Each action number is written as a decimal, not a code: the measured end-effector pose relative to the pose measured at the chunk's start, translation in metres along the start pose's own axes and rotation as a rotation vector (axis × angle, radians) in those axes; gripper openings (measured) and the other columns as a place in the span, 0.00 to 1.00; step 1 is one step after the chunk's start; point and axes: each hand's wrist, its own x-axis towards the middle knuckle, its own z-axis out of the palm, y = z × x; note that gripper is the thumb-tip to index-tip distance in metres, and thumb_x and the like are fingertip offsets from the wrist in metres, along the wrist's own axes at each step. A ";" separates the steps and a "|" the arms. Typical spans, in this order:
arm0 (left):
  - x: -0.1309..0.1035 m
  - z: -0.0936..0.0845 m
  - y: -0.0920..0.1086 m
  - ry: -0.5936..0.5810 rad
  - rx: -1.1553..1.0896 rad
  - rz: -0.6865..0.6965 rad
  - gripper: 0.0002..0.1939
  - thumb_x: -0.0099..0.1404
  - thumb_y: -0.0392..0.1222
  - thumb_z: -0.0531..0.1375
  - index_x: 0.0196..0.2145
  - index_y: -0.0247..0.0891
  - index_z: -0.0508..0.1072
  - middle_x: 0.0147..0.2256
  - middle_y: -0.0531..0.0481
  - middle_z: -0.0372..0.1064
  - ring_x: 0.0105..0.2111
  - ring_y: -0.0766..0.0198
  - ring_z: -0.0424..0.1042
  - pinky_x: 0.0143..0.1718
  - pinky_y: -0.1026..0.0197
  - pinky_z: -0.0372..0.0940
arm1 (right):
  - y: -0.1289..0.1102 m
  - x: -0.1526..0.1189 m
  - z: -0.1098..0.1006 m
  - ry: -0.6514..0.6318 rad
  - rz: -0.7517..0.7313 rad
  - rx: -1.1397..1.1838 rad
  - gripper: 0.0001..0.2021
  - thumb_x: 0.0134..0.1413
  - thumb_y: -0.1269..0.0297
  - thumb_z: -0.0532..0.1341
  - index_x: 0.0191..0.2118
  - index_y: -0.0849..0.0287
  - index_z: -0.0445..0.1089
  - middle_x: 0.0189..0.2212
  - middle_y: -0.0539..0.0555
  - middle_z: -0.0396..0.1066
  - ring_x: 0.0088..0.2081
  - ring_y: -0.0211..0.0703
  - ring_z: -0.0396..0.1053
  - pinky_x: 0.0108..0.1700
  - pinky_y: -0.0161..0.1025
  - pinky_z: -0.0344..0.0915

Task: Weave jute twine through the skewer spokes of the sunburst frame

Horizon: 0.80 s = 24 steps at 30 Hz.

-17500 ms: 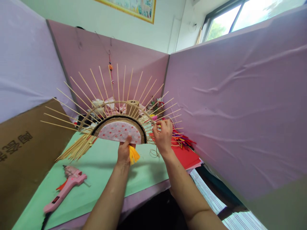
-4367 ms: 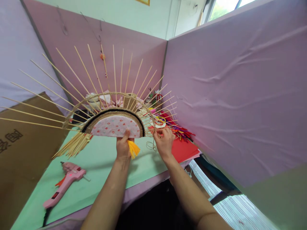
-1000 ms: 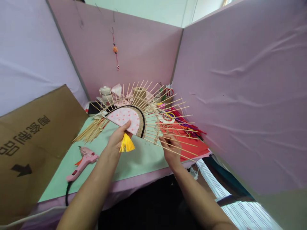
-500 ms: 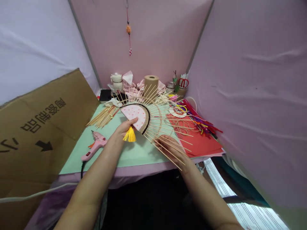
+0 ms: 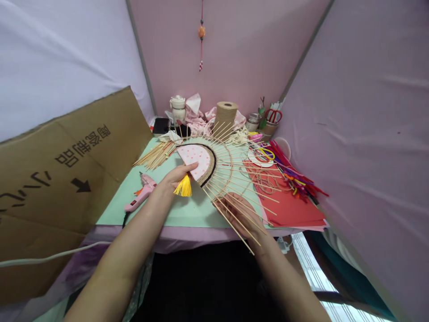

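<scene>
Holding the stick fan [image 5: 197, 157], left hand [image 5: 180, 174] and right hand [image 5: 241, 211] stay right of cardboard [image 5: 110, 165] printed "陶瓷制品".

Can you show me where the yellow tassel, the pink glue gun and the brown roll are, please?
Yellow tassel [image 5: 183, 187]: head view, on the middle of its yellow threads.
Pink glue gun [image 5: 140, 194]: head view, on its pink body.
Brown roll [image 5: 225, 115]: head view, on its curved side, below the top.

Single head-worn camera, near green tabletop [image 5: 187, 217], facing forward and down.
</scene>
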 end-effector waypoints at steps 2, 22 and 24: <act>-0.004 0.002 0.003 0.039 0.015 -0.027 0.17 0.57 0.27 0.62 0.46 0.24 0.72 0.35 0.38 0.77 0.31 0.57 0.78 0.38 0.59 0.74 | 0.004 0.001 0.002 0.000 -0.006 0.005 0.10 0.44 0.61 0.70 0.31 0.58 0.71 0.34 0.53 0.77 0.36 0.40 0.75 0.42 0.35 0.71; -0.105 -0.003 -0.054 -0.070 0.257 -0.188 0.16 0.56 0.50 0.64 0.30 0.31 0.73 0.26 0.47 0.72 0.25 0.68 0.72 0.22 0.71 0.65 | 0.025 0.005 0.007 0.041 0.047 0.069 0.11 0.41 0.62 0.71 0.28 0.56 0.69 0.29 0.49 0.74 0.28 0.35 0.72 0.32 0.32 0.69; -0.098 0.004 -0.058 -0.048 0.293 -0.148 0.14 0.53 0.47 0.67 0.26 0.32 0.73 0.23 0.49 0.71 0.22 0.71 0.70 0.20 0.73 0.63 | 0.025 0.004 0.009 0.060 0.030 -0.005 0.12 0.40 0.60 0.71 0.27 0.56 0.68 0.27 0.47 0.72 0.25 0.33 0.68 0.28 0.30 0.66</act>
